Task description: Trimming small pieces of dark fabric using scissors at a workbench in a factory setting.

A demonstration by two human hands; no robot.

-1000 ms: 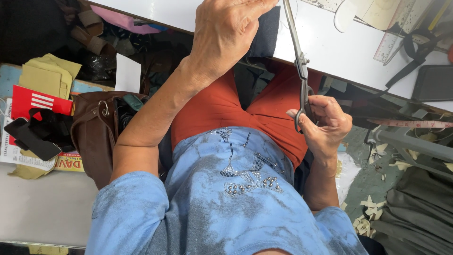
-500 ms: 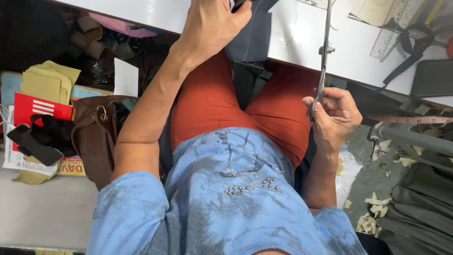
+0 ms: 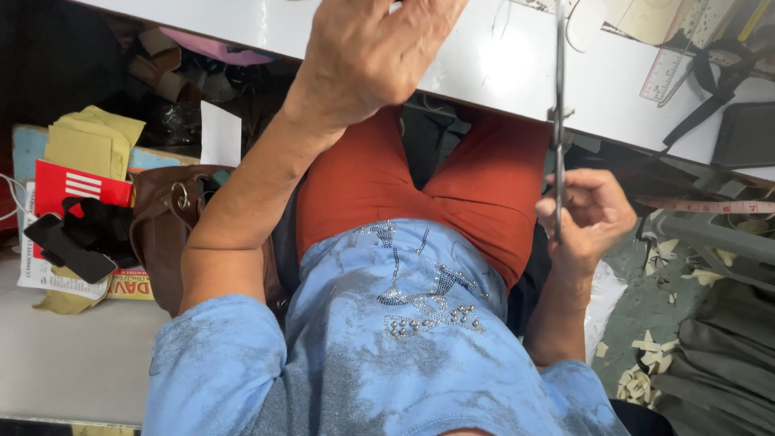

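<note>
The right hand (image 3: 588, 214) is closed around the handles of a pair of long metal scissors (image 3: 558, 121), which stand almost upright with the blades pointing away from the person, up over the edge of the white table (image 3: 500, 73). The blades look shut, or nearly so — seen edge-on, they show as one thin line. The left hand (image 3: 375, 44) lies flat at the top of the view, fingers together and pressing down on the table; what is under the palm I cannot tell, because the frame cuts it off.

I judge that this is a cutting step, with the scissors carried toward the work and the other hand keeping something steady. The next move would call for opening the blades and bringing them down level with the table surface — and for keeping the tips away from the fingers of the left hand.

The scissors are slim, grey steel, with a visible pivot screw about halfway up (the handles are hidden inside the fist). On the person's left side sits a brown bag (image 3: 165, 234), and at the right edge a measuring tape (image 3: 710, 207) lies across.
</note>
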